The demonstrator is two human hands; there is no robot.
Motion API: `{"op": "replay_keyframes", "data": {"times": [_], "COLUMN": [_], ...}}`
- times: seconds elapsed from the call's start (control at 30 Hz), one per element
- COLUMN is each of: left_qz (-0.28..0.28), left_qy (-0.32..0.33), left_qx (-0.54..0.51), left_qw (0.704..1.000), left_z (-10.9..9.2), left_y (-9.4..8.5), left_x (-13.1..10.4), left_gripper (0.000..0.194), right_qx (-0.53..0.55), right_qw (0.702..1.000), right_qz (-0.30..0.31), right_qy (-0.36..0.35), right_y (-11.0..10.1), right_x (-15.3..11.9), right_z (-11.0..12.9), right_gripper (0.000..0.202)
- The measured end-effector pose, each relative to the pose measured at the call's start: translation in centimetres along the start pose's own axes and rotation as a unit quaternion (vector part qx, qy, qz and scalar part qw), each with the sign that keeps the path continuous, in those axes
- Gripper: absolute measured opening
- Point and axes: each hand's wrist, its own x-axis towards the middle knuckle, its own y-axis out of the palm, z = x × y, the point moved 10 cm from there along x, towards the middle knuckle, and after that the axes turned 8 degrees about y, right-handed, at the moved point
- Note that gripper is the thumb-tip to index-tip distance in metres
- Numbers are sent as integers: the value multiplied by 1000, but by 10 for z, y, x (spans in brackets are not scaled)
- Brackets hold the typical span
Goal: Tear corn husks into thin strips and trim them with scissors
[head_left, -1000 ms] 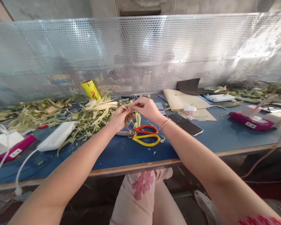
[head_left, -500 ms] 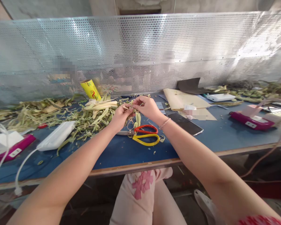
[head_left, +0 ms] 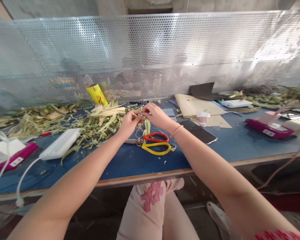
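Two bare hands meeting above blue-topped workbench (head_left: 215,151): left hand (head_left: 128,122) and right hand (head_left: 155,115) both pinching one thin pale green leaf strip (head_left: 146,126), its end hanging over red-and-yellow-handled scissors (head_left: 153,143). Heap of green husk scraps (head_left: 89,126) just behind.

Since a second ago the green leaf strip (head_left: 146,126) that hung curled under the left hand (head_left: 128,122) has been drawn out straighter between both grips. The right hand (head_left: 157,115) has slid slightly toward 9 o'clock, its fingertips (head_left: 144,114) now meeting the left's, both pinching the strip closer together.
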Motion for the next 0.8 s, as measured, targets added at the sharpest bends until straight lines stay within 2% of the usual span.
{"op": "replay_keyframes", "data": {"times": [0.1,0.23,0.47,0.67,0.8], "left_qz": [-24,-3,-17,-3,-15], "left_qy": [-44,-76,-15,-23,-14], "left_qx": [-108,-145,-145,-155,-151], "left_qw": [993,986,989,988,988], "left_z": [9,14,5,5,2], "left_y": [1,8,7,13,11], "left_x": [-1,-2,-2,-4,-4], "left_gripper": [27,32,36,35,33], "right_qx": [-10,-12,-17,24,41], "right_qw": [1000,999,999,998,997], "right_qz": [8,9,-37,-60,-70], "right_qy": [-19,-30,-19,-5,4], "right_y": [3,6,-4,-8,-8], "right_x": [-2,-3,-4,-7,-7], "right_z": [2,0,1,-1,-2], "right_gripper": [8,8,12,10,12]}}
